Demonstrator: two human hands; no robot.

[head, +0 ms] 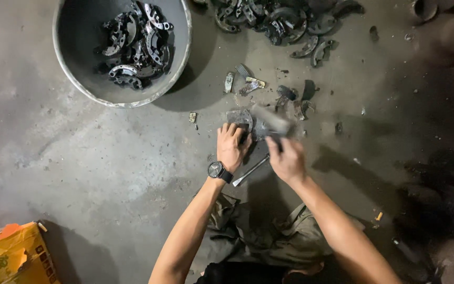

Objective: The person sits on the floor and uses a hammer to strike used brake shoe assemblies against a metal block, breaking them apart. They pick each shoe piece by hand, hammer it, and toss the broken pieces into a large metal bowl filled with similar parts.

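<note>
— Under our left hand (pixel 232 146), what have we got?

— Our left grip is pressed down, fingers closed over the near edge of a flat curved metal piece (pixel 240 119) that lies on the concrete floor (pixel 106 158). It sits just ahead of the fingertips, away from our body.

— And the right hand (pixel 287 159)?

— Its grip is wrapped tight round the handle of a hammer (pixel 272 120). The head is blurred, up and to the left of the fist, right over the piece's right end.

— So which way does the hammer run?

— Its long axis slants from our right fist up-left toward the piece. The piece itself lies roughly crosswise, left to right. Our left hand is the nearer one, touching it.

— Anything between our wrists?

— A slim metal rod (pixel 250 171), slanting, on the floor. Farther out, a grey tub (pixel 177 68) of similar parts stands up-left.
</note>
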